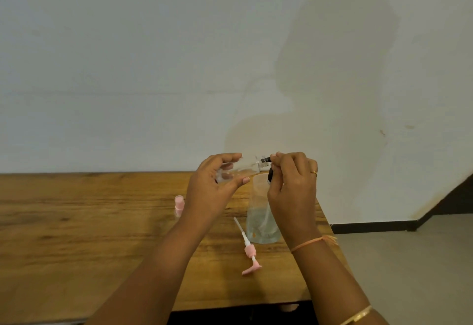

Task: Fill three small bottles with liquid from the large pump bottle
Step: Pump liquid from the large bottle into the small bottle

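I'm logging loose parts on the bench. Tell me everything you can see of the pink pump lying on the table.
The pink pump is off any bottle: pink nozzle head, pink screw collar, white stem and thin white dip tube, plastic by the look. It lies flat on the wooden table, head toward the near edge, tube pointing away, just left of the large clear bottle's base. Only the table seems to touch it.

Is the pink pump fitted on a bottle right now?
No, the pink pump lies loose on the table beside the large clear bottle.
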{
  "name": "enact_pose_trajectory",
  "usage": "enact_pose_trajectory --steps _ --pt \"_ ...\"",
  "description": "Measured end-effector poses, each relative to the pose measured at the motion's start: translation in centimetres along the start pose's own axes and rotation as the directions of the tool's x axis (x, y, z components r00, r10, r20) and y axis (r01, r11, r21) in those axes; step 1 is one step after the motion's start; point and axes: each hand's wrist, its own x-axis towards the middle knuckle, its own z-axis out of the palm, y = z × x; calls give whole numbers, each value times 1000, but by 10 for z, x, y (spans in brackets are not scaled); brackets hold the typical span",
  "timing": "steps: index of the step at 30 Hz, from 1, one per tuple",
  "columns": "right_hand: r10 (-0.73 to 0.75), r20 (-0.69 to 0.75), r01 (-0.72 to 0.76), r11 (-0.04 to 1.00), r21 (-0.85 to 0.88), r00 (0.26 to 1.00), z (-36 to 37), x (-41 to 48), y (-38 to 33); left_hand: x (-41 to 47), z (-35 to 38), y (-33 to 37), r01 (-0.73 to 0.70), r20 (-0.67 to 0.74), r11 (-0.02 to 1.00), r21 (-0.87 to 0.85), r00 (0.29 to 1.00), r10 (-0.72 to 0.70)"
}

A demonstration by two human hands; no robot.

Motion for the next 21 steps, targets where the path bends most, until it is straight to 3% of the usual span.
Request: enact_pose_trajectory --steps 7,13,21 --pt "-72 10 72 997 4 997 -10 9 -8 -1 -2 3 -11 1 1000 -9 1000 11" --pt "3 43 -6 998 69 999 -8 8 -7 -1 -2 3 6 -8 1000 -3 1000 -6" --pt "-7 0 7 991 135 1000 1 -4 0 1 2 3 16 4 1000 4 1000 -16"
